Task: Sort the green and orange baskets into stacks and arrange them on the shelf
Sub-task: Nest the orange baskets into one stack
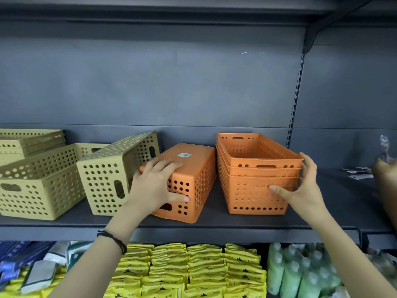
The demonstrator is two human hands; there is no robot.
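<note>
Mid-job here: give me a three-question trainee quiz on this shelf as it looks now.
1. True or false: the orange basket under the left hand sits upside down.
2. Which hand touches the orange stack? A) left B) right C) neither
3. Fill in: the green basket nearest the left hand lies tipped on its ____.

Key: 1 true, its flat base with a label faces up. 2 B, the right hand holds the stack's near right corner. 3 side.
</note>
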